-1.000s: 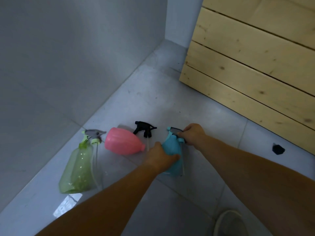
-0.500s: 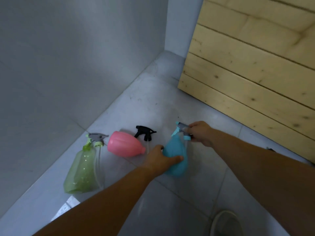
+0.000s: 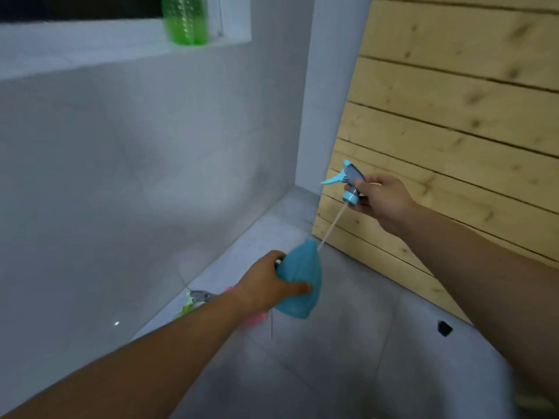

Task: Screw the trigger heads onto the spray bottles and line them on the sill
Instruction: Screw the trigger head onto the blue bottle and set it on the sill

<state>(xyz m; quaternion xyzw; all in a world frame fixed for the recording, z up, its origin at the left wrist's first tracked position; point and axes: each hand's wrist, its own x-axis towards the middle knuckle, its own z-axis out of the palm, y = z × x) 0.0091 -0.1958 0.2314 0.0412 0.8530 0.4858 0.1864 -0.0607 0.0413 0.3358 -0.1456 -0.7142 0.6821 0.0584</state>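
Plastic bottles against tile and bare pine

The blue bottle (image 3: 301,281) in the left hand (image 3: 266,290) looks like matt, opaque plastic; the trigger head (image 3: 348,182) in the right hand (image 3: 379,196) is smoother plastic in pale blue and grey, with a thin translucent dip tube (image 3: 331,226) running down to the bottle's neck. On the white sill (image 3: 90,52), at its right end, a green bottle (image 3: 185,19) is clear, ribbed, glossy plastic. The wall (image 3: 121,176) is glossy grey tile; the floor (image 3: 332,358) tile is duller. The planks (image 3: 453,131) are unfinished knotty wood, matt
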